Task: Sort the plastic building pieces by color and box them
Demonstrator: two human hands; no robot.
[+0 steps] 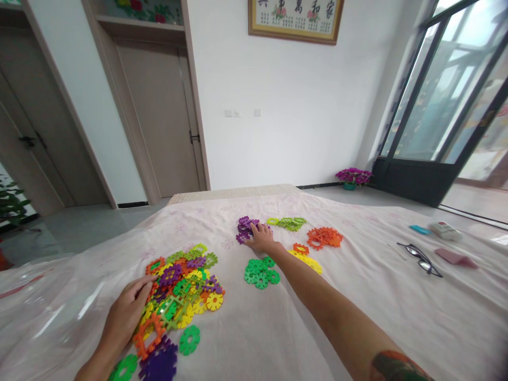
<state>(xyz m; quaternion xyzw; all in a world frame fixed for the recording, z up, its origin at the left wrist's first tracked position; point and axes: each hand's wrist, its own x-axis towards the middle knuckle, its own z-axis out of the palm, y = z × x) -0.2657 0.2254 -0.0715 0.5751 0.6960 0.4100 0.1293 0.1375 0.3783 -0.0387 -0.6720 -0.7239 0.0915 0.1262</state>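
Note:
My left hand (129, 304) rests against the left edge of a mixed heap of plastic interlocking discs (182, 291) in green, yellow, orange, purple and lime. Its fingers lie loosely along the heap and grip nothing that I can see. Farther out, my right hand (261, 238) lies over a small pile of purple pieces (244, 227), fingers spread and touching them. Around it sit sorted piles: lime pieces (291, 224), orange pieces (326, 237), green discs (260, 272), and yellow discs (311, 262) partly hidden by my right forearm. A loose green disc (189, 339) lies near the heap.
Everything lies on a pale, wrinkled cloth (222, 328). Clear plastic sheeting (51, 301) spreads at the left. Toward the right are eyeglasses (420, 258), a pink case (456, 257), a blue item (419, 229) and a whitish object (444, 231).

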